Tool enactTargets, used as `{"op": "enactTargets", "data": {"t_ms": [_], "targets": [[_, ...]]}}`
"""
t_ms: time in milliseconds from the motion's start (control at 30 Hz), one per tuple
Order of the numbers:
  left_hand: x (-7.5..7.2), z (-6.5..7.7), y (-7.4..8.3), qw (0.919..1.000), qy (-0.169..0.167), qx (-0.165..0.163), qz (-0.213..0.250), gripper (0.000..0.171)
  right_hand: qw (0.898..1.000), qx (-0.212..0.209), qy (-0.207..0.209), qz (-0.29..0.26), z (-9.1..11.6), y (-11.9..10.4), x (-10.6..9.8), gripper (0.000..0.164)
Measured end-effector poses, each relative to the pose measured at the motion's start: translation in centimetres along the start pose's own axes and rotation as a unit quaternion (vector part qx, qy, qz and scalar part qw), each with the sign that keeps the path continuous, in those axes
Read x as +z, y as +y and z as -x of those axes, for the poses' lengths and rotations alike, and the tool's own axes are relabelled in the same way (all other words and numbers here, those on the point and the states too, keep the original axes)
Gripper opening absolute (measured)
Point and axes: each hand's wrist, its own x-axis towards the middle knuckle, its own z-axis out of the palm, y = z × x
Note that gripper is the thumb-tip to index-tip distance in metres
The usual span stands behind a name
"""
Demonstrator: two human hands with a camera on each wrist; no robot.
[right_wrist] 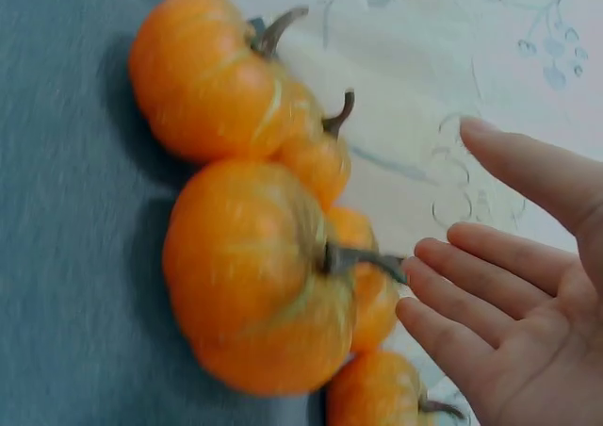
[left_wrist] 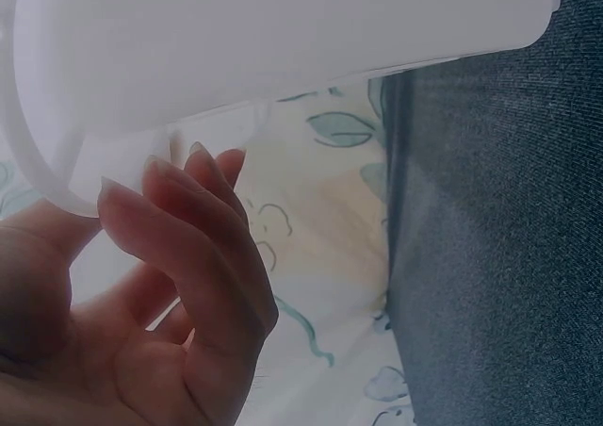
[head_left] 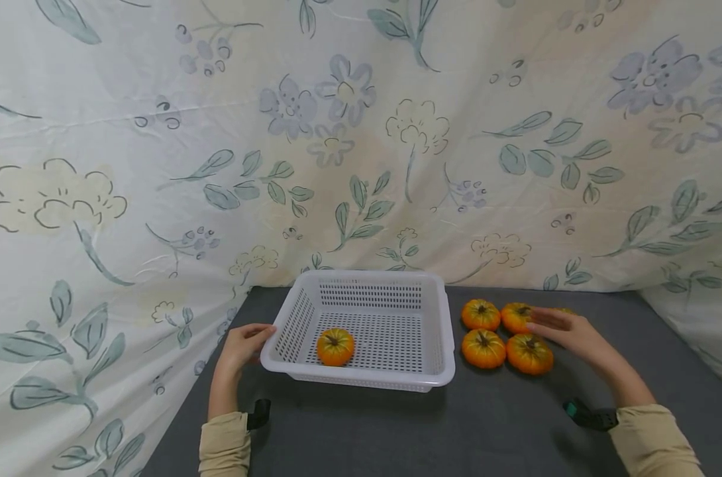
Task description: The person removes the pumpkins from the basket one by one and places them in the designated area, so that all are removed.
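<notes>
A white perforated plastic basket (head_left: 355, 375) stands on the table with one small orange pumpkin (head_left: 335, 348) inside, toward its front left. My left hand (head_left: 242, 348) pinches the basket's left rim between thumb and fingers; the left wrist view shows the fingertips right at the basket's edge (left_wrist: 283, 40). Right of the basket sit several more pumpkins, among them a front right one (head_left: 529, 356) and a back left one (head_left: 481, 315). Over the right side of this group is my right hand (head_left: 566, 331), holding nothing, its fingers extended toward a pumpkin's stem (right_wrist: 363, 259). Another pumpkin (head_left: 566, 310) is mostly hidden behind that hand.
A dark grey cloth (head_left: 397, 437) covers the table. White floral fabric (head_left: 361, 165) hangs right behind the table and along its left and right sides. A dark band (head_left: 259, 414) is on the left wrist, and another (head_left: 590, 417) on the right.
</notes>
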Motion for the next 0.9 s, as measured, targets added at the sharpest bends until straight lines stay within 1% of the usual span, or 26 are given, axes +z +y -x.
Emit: {"op": "enactTargets", "data": {"t_ms": [233, 467, 667, 900], "targets": [[0.0, -0.1, 0.3, 1.0000, -0.003, -0.001, 0.000, 0.044, 1.000, -0.014, -0.010, -0.021, -1.1, -2.1, 0.5, 0.082], [0.0, -0.2, 0.2, 1.0000, 0.005, -0.006, -0.006, 0.044, 0.997, -0.051, -0.019, -0.056, -2.2, -4.5, 1.5, 0.078], [0.1, -0.2, 0.0, 0.9999, 0.004, -0.009, -0.007, 0.044, 0.996, -0.061, -0.027, -0.059, -3.2, -6.3, 2.5, 0.080], [0.0, -0.3, -0.2, 1.0000, 0.002, -0.007, -0.007, 0.044, 0.992, -0.100, -0.042, -0.070, -4.1, -8.1, 3.7, 0.078]]}}
